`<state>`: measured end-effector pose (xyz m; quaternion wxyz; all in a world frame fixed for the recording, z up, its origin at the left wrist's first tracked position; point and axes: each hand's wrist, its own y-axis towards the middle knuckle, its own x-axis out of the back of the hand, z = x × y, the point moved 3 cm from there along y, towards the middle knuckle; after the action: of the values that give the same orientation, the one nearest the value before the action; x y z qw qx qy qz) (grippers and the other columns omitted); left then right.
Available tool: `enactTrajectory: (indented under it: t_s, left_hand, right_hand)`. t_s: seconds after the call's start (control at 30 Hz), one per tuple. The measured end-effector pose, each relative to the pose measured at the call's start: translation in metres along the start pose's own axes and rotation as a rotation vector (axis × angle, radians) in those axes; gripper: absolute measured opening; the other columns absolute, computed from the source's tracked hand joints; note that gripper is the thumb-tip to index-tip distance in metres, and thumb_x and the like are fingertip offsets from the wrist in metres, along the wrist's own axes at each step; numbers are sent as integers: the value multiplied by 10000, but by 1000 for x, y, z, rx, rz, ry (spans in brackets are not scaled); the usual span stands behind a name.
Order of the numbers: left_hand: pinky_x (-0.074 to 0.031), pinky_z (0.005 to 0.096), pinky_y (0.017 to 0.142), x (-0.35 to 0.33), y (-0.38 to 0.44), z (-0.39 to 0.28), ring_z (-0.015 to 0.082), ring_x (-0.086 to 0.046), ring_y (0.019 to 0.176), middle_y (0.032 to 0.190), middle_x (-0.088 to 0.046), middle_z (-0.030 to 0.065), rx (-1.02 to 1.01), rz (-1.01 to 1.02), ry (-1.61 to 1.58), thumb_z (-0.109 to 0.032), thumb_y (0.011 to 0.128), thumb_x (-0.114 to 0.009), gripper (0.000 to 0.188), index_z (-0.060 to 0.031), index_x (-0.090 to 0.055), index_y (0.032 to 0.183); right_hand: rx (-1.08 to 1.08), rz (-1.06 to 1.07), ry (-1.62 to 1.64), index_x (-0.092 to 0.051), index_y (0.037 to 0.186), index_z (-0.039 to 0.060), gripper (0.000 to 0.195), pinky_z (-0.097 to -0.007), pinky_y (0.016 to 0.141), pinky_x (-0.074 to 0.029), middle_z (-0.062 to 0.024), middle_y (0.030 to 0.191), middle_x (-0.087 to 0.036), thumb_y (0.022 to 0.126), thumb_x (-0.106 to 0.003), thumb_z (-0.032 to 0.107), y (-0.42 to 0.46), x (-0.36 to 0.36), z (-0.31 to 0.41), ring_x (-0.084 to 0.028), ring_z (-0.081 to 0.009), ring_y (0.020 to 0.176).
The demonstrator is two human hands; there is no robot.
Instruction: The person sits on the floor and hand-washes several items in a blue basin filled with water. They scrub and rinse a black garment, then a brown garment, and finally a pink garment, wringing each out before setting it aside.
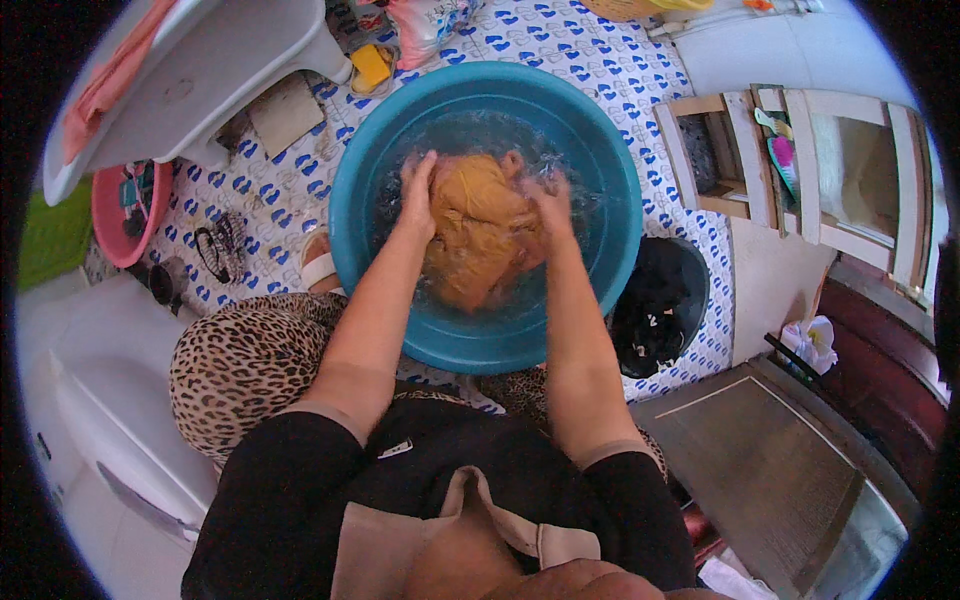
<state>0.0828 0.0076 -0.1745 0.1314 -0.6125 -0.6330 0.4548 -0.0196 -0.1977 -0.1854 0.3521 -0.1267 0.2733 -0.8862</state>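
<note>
A round teal plastic basin (pixel 352 315) stands on the floor before me with water in it. Wet mustard-yellow cloth (pixel 480 217) lies bunched in the middle of the water. My left hand (pixel 420 191) is against the cloth's left side, fingers pointing away from me, fingertips partly under water. On the right side my right hand (pixel 551 202) touches the cloth; it is blurred, and splashing water hides part of its fingers. How firmly either hand grips the cloth cannot be told.
A black tub with dark cloth (pixel 652 315) stands close at the basin's right. Yellow soap (pixel 371 66) lies beyond its upper left rim. Farther left are a white plastic stool or table (pixel 247 52) and a pink basin (pixel 161 217). A wooden rack (pixel 806 157) holding a brush (pixel 781 154) is at right.
</note>
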Motion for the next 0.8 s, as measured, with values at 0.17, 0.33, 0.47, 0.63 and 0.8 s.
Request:
enactTrajectory:
  t_s: [0.17,0.33,0.47,0.63,0.8]
  left_hand:
    - [-376,465,1042,-10,3,20,285,-452,1254,1389,-457,118,273,305,-142,-647,840,-552,787,-120,-402,1406]
    - [-464,379,922,-23,-14,12,259,-544,1108,1266,-548,100,554,853,-500,-596,874,-535,676,-122,-470,1352]
    - [-500,306,740,-41,-41,-22,220,-598,946,1116,-602,27,32,729,383,-346,928,-528,345,-167,-547,1222]
    - [-488,373,870,-50,-42,12,257,-601,1018,1137,-618,51,-23,1018,101,-371,919,-449,416,-166,-525,1273]
    - [-485,371,883,-67,-90,-9,238,-582,1058,1153,-603,103,286,335,-18,-393,936,-454,437,-77,-552,1221]
  right_hand:
    - [14,422,-67,-548,1199,48,412,-306,843,-479,-52,1129,-583,795,-624,69,-77,-63,32,-572,-174,987]
    - [503,518,-324,-595,1098,78,341,-328,875,-476,-89,1028,-627,770,-683,108,-181,-94,53,-612,-205,961]
    - [710,271,-852,-552,1201,101,516,-424,775,-528,-174,1045,-624,762,-726,308,-208,-117,71,-636,-356,933]
    - [523,-63,-1032,-601,1003,103,404,-459,730,-516,-187,907,-665,776,-682,429,-165,-106,98,-641,-382,884]
    - [348,-277,-839,-668,984,73,408,-402,783,-522,-185,871,-693,799,-666,437,-110,-43,105,-665,-350,890]
